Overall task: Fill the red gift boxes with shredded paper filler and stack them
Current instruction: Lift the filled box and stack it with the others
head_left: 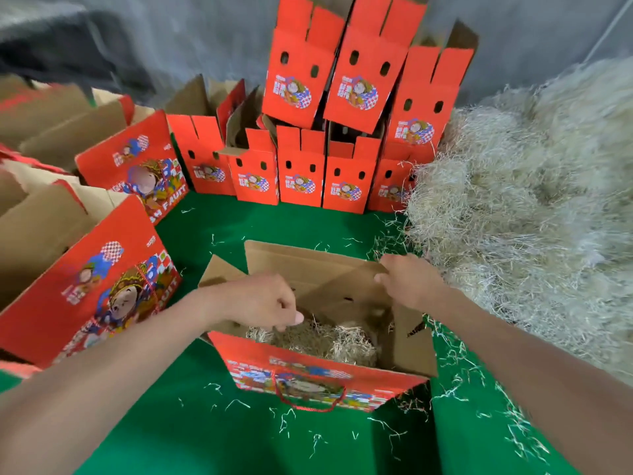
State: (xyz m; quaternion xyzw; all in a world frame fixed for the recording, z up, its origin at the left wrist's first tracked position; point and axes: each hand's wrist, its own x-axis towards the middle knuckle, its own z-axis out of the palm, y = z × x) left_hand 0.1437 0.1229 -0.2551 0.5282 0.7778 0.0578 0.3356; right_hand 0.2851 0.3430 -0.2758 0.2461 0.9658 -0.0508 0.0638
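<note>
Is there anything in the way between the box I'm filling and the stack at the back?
Nothing visible does. Only green table with a few stray shreds lies between the open box and the stacked boxes. The right hand grips the box's back flap.

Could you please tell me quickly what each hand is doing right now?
Left hand: fingers curled above the filler; a grip cannot be told.
Right hand: closed, holding the box flap.
</note>
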